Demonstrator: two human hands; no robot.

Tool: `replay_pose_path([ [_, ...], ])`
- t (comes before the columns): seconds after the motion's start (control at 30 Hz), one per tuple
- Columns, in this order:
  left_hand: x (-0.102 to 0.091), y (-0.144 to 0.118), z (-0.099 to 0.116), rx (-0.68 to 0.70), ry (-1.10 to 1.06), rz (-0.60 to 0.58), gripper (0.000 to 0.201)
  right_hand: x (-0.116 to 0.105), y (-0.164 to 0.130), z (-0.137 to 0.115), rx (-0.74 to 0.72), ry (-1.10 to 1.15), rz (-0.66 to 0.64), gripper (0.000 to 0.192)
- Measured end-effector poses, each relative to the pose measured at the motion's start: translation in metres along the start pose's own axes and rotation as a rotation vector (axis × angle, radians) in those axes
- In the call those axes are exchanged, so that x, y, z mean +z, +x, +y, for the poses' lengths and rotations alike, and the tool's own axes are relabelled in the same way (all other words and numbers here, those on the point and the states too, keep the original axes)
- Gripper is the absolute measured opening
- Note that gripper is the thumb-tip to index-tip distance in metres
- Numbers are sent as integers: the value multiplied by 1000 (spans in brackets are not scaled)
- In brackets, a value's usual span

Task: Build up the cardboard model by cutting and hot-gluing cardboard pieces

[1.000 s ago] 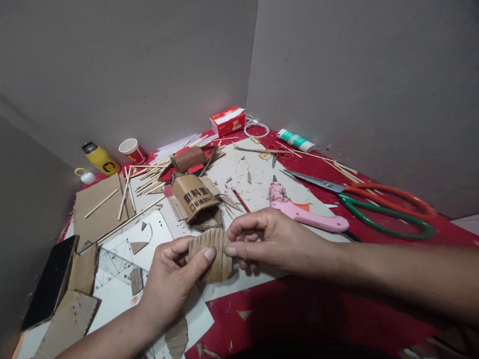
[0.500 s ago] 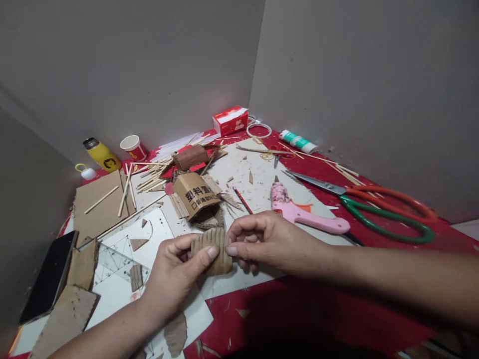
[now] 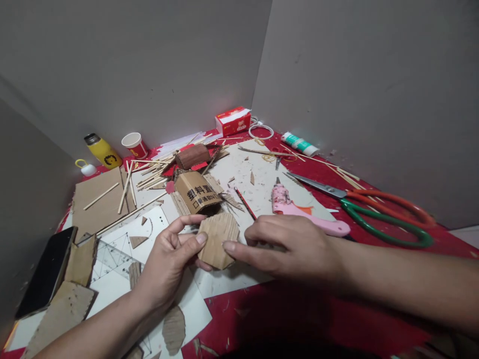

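cardboard piece [image 3: 218,239]: matt brown | glue gun [image 3: 307,214]: glossy pink plastic | scissors [image 3: 366,209]: metal blades, plastic handles

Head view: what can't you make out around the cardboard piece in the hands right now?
- Cardboard piece: underside faces away; lower-left edge hidden by left hand.
- Right hand: curled fingers hidden beneath it.
- Printed cardboard roll: text cut off by its curve.
- Scissors: handles blurred.
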State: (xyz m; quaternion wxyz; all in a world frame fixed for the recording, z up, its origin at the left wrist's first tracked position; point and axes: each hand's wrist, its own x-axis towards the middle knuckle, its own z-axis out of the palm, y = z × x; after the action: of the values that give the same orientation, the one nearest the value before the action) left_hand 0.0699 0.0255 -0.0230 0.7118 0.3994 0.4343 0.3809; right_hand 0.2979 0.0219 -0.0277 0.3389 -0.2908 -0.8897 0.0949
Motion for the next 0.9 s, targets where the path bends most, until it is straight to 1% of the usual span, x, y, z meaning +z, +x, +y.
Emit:
replay_pose_path([
  [0.03,1,-1,-1,-1,6,-15,39,1,-1,2,-28,-53,-41,23],
  [0.1,3,-2,-1,4,29,-33,35,1,2,4,2,-48,-69,23],
  [0.13,3,-2,0,19,42,-28,32,0,5,5,37,-9,-48,23],
  [0.2,2,-3,3,91,78,26,27,-3,12,8,131,101,45,20],
  [0.27,-2,-4,7,209,133,112,23,-6,21,13,301,245,133,14],
  [0.3,-5,-3,9,271,167,155,21,-7,24,16,398,337,148,13],
  [0.37,-10,-1,12,384,238,239,19,-6,29,22,594,529,121,19],
  [0.43,-14,2,12,462,298,298,18,-4,30,27,719,686,91,22],
  [0.5,-16,6,11,488,328,325,18,0,30,30,758,787,106,25],
  [0.6,-17,11,10,465,335,320,18,4,29,33,755,862,113,31],
  [0.77,-17,13,10,436,349,308,17,6,33,33,756,873,73,25],
  [0.9,-16,13,10,447,374,304,18,3,36,31,763,928,104,28],
])
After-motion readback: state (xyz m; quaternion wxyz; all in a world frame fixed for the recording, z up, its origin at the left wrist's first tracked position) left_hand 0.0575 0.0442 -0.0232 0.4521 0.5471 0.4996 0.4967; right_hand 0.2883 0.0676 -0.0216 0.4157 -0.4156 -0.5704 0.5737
